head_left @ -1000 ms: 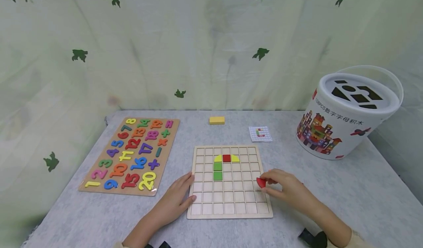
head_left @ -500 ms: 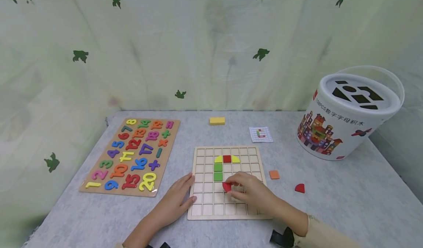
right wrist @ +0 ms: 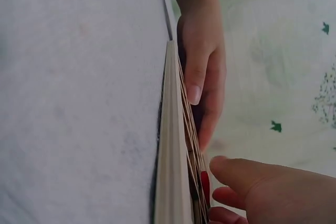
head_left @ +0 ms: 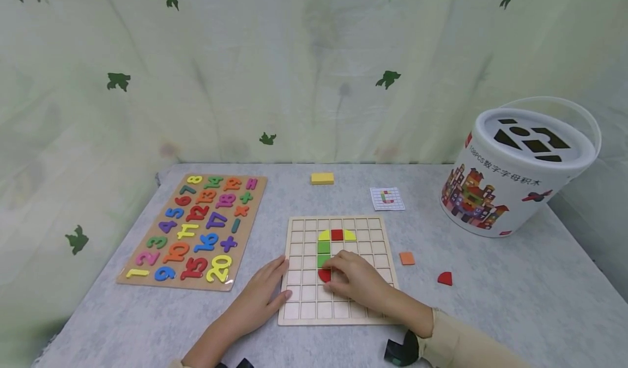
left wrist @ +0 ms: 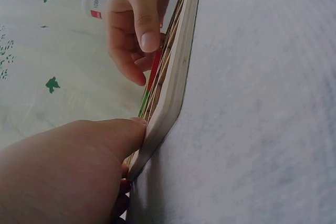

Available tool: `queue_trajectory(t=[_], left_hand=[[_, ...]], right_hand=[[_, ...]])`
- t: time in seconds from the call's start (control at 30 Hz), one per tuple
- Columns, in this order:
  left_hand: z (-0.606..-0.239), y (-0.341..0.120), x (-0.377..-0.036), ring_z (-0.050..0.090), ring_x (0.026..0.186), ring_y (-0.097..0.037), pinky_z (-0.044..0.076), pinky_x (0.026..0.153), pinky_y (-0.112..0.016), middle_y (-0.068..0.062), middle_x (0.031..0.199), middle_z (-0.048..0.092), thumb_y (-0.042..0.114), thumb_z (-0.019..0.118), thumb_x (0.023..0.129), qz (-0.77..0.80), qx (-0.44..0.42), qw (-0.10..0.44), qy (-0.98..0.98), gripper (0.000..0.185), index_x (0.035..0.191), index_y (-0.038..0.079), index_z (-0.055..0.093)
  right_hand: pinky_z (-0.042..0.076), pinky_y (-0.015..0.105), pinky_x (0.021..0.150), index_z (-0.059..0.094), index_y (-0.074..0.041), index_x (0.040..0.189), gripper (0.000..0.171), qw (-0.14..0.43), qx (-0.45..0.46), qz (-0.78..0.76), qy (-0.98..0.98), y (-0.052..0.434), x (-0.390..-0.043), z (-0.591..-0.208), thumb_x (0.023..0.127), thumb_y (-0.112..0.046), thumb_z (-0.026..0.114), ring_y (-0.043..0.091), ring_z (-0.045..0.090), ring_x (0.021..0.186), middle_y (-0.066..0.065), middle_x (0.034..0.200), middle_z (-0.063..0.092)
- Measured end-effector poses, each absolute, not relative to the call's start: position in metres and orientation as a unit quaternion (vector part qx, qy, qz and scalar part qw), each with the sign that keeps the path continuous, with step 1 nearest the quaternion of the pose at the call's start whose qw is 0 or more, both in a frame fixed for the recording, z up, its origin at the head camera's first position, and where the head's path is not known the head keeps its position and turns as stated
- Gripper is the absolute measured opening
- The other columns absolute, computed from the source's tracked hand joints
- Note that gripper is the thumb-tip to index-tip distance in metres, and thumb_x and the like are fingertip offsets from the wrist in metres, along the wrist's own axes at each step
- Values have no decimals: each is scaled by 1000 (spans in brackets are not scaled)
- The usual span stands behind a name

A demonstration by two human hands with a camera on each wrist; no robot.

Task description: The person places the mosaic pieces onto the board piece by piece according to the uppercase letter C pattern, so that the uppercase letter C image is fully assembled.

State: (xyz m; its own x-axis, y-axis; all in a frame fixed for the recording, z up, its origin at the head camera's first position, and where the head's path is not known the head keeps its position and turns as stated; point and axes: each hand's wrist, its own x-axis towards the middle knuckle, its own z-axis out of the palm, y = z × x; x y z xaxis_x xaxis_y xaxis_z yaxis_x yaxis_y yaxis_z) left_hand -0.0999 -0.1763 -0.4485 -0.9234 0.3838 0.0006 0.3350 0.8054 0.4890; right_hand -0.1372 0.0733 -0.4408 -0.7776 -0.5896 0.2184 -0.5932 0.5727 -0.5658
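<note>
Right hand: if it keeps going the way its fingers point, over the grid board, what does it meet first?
Likely the lower green square. The right hand points left and slightly up the grid board, pressing a red piece directly below that square. Depth is unclear.

Both hands are bare. The right arm wears a beige long sleeve (head_left: 458, 339) with a dark strap (head_left: 399, 350) at the wrist; near the left forearm, another dark band (head_left: 243, 363) just shows.

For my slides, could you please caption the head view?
Right hand sets a red piece on the grid board.
</note>
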Motion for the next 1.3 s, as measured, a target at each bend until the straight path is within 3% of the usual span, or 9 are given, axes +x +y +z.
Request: queue_trajectory(t=[0.37,0.63,0.83,1.0,1.3], left_hand=[[-449,-177,-100,20,132,-23,24,103,-44,-6,146,22,34,52,91,247,190,50,949,61,141,7,29],[-448,-177,-100,19,132,-22,24,103,-44,-4,147,22,34,53,90,254,191,50,947,62,141,8,29],[-448,-176,-101,19,132,-21,24,103,-44,-4,147,22,34,52,90,251,190,51,948,61,141,8,29],[-449,-176,-99,21,132,-23,25,102,-44,-5,146,23,34,53,90,253,194,44,947,61,140,6,30],[-449,-176,-100,21,131,-25,25,101,-46,-7,146,23,35,51,91,253,201,43,945,61,140,5,30]], right_hand=[[39,19,64,64,-18,99,18,5,324,313,-893,69,-138,-440,82,-25,65,5,43,73,-11,89,52],[44,23,76,57,-13,116,36,-55,317,347,-881,83,-135,-421,83,-25,65,10,49,88,-6,106,52],[42,37,89,53,-11,121,44,-9,323,345,-881,114,-130,-405,82,-25,67,16,45,111,-4,121,48],[41,41,89,52,-10,123,49,23,302,341,-890,150,-130,-406,79,-24,70,20,43,115,3,125,48],[36,46,94,50,-7,125,54,-18,225,339,-913,201,-138,-430,76,-16,72,27,42,118,9,127,48]])
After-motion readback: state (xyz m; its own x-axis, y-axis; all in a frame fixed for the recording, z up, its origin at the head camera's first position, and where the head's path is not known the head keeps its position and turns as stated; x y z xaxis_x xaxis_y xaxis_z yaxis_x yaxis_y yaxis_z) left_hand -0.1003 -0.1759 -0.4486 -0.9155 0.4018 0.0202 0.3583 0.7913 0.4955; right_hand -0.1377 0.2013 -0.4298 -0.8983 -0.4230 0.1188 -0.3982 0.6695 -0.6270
